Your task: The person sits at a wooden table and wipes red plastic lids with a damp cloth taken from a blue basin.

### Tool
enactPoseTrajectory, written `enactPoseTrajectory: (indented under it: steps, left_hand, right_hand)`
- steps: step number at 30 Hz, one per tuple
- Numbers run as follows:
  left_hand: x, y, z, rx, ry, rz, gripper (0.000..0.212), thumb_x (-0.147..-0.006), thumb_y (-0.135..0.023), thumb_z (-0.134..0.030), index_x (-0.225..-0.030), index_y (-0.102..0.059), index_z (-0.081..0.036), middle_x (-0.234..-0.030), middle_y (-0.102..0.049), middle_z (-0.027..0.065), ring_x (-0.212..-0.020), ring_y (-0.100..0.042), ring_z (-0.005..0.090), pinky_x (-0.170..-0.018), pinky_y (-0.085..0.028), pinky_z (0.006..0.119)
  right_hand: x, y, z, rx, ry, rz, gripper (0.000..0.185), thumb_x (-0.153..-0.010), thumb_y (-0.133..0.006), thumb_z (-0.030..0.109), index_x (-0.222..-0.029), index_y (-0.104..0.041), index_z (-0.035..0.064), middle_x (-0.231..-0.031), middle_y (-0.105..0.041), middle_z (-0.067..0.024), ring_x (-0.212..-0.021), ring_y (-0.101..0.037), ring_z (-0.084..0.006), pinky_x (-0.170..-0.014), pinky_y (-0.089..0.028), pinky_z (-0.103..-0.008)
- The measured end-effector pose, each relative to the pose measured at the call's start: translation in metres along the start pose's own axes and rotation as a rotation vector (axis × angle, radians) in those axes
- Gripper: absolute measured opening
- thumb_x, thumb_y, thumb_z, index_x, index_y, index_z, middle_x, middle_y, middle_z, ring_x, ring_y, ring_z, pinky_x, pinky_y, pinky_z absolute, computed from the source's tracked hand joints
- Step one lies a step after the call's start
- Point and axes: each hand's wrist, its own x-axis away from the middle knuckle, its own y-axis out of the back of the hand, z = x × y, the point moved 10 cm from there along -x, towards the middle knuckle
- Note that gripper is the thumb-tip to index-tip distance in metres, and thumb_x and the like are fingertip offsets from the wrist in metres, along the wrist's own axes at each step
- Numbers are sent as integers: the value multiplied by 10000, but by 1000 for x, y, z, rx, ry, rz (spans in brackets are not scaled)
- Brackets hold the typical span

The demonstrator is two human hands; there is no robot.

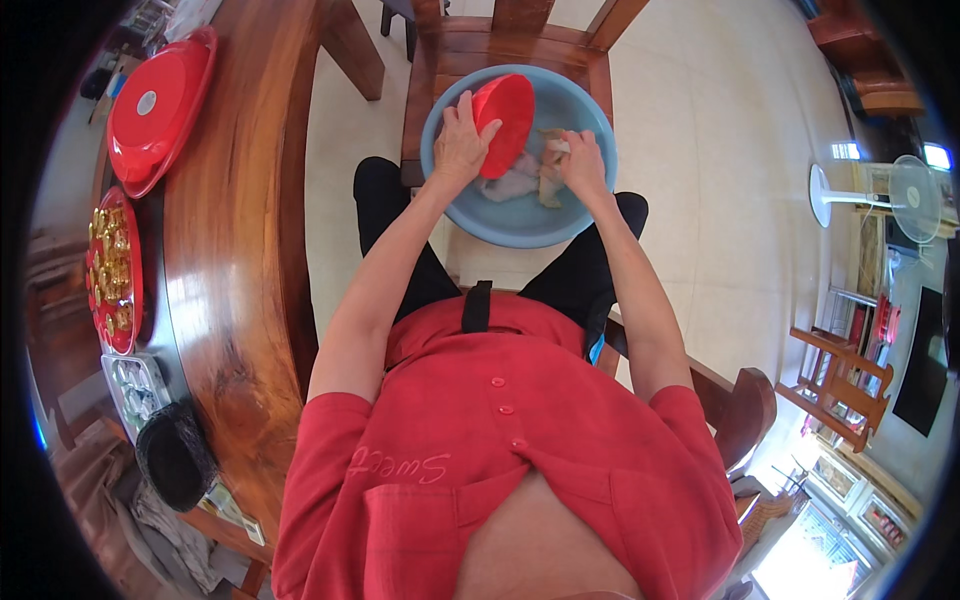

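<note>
A blue-grey plastic basin [517, 238] with water in it sits in front of me on the seat of a wooden chair [431, 71]. My left hand [461, 142] grips the rim of a red plastic dish [514, 120], which is tilted on its side over the basin. Inside the basin, my right hand [583, 161] pinches a small whitish piece that seems to be part of a wet yellowish-beige cloth [550, 184]. Beside it lies a crumpled whitish cloth [511, 185], partly covered by the dish.
A heavy wooden table [240, 225] stands close on my left. It bears an upturned red lid [157, 112], a red tray of gold-coloured items [112, 262], a tray with cups [135, 386] and a black container [174, 454]. A white fan [911, 196] stands far right.
</note>
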Motion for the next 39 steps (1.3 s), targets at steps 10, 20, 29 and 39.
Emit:
enactPoseTrajectory:
  steps: [10,20,29,39]
  left_hand:
    - [23,35,-12,-19,-150,-207,629,-779,-605,-153,-1289,-276,12,-1180,-388,262,-1079,-387,436,-931,-346,433]
    - [134,-127,-22,1152,1210,675,651,-855,-395,-597,-1174,-438,-31,-1094,-513,170,-943,-536,303,-799,-451,452]
    - [97,-159,-28,1471,1228,772,574,-803,-413,-666,-1073,-505,-168,-1019,-554,73,-957,-512,280,-780,-409,531]
    - [94,-135,-47,1537,1232,840,405,-742,-694,-423,-1018,-531,-175,-976,-571,29,-905,-548,214,-692,-482,443]
  right_hand:
    - [28,-75,-18,409,114,384,333,-789,-528,152,-1115,-502,91,-1173,-459,-157,-982,-485,-436,-813,-454,-458]
    - [13,3,8,-222,-183,292,384,-745,-632,238,-1036,-572,-5,-1037,-580,-236,-972,-561,-360,-805,-456,-386]
    - [33,16,62,-379,-18,406,354,-798,-580,303,-978,-584,-1,-926,-603,-201,-864,-585,-314,-754,-450,-348]
    - [2,-29,-11,-584,-262,83,404,-887,-470,379,-936,-602,0,-840,-627,-155,-751,-605,-274,-683,-450,-350]
